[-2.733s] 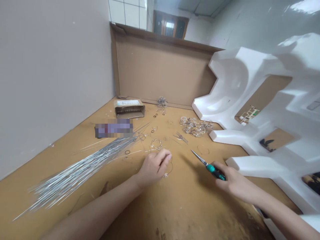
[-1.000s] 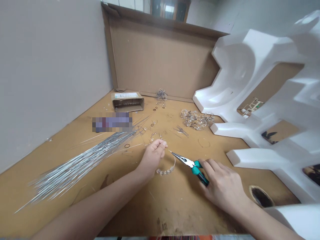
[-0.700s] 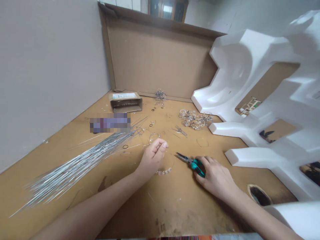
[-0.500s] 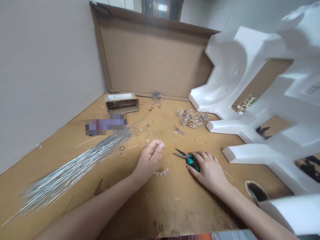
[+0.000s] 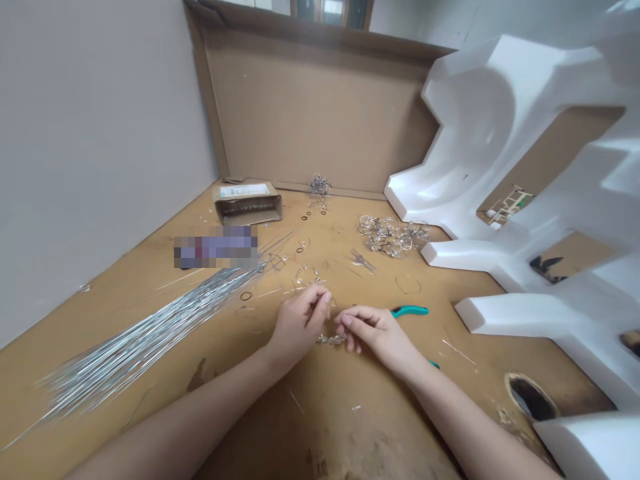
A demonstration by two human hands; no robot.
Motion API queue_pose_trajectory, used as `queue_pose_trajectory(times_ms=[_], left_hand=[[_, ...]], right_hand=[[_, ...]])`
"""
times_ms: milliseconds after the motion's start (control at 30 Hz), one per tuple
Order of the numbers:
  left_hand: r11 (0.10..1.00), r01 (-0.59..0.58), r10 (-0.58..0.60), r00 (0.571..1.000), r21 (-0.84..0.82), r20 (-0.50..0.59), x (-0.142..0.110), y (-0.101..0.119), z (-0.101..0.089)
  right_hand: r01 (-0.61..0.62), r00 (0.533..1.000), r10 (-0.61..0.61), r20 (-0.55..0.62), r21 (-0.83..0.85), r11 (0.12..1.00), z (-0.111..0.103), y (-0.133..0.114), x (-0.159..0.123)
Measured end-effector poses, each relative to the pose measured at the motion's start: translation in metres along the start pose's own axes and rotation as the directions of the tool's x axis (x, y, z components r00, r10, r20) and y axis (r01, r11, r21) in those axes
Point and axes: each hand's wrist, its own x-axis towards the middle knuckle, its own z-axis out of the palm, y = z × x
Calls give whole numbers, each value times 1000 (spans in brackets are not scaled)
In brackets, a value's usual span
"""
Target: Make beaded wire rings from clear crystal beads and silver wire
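In the head view, my left hand pinches a thin wire loop strung with clear beads, which hangs below the fingertips. My right hand has come up close on its right side, thumb and fingertips together at the loop's right edge. Exactly where those fingers grip the wire is too small to see. Behind my right hand lie pliers with teal handles; their jaws are hidden. A second curve of wire with clear beads rests on the board just beyond my left hand.
A bundle of straight silver wires stretches across the left side. Beaded wire loops are heaped at the back right. A small open cardboard box stands at the back. White foam packing lines the right, near a round hole.
My right hand has let go of the pliers and moved left to the beaded wire loop. The pliers stay on the board. My left hand keeps its pinch, nearly in place.
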Motion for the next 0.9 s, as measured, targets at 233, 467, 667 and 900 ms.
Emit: queue_pose_trajectory(times_ms=[233,467,667,900], left_hand=[[964,148,-156,988,-222,-18,-1,1,4],[943,159,-178,983,-292,-37,2,4,3],[966,166,-162,986,-198,37,3,0,3],[983,101,-90,993,-152,74,-6,5,9]], right_hand=[[-148,983,131,127,140,979,-1,3,-7],[-223,961,221,167,-4,975,3,4,-9],[-152,988,147,47,118,981,-3,-1,-6],[-137,989,145,-11,253,958,2,1,-6]])
